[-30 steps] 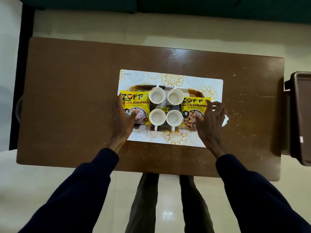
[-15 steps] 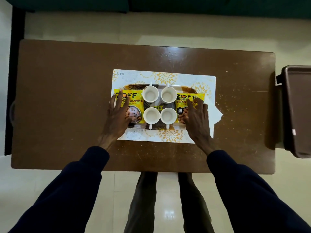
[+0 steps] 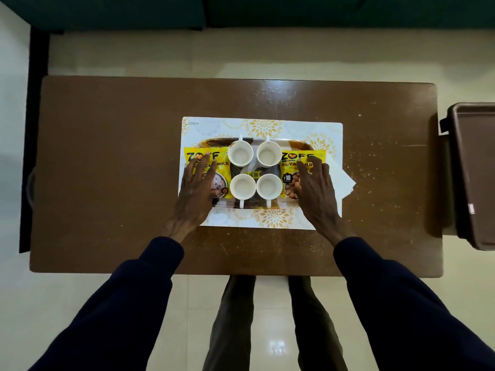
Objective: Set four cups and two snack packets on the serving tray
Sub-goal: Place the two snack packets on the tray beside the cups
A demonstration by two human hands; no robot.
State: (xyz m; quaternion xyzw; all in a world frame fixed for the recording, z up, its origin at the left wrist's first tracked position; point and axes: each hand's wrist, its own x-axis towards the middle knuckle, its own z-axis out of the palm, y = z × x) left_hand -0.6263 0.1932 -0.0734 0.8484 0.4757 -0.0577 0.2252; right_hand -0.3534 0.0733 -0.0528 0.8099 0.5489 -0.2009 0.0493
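A brown patterned serving tray [image 3: 294, 143] rests on a white floral placemat [image 3: 263, 220]. Several white cups stand on it in a square; the far-left one [image 3: 240, 154] and near-right one [image 3: 269, 185] are two of them. A yellow snack packet [image 3: 223, 167] lies on the tray's left end, another yellow packet [image 3: 290, 171] on its right end. My left hand [image 3: 197, 187] lies flat on the left packet with fingers spread. My right hand [image 3: 316, 187] lies flat on the right packet, also spread.
The placemat sits mid-way on a brown wooden table [image 3: 107, 162]. A white paper napkin [image 3: 345, 180] pokes out from under the mat's right edge. A dark brown plastic bin [image 3: 474, 172] stands off the table's right end. My legs show below the table's near edge.
Both hands slid inward from the tray's ends onto the packets, fingers now reaching further up over them. The camera view shifted slightly.
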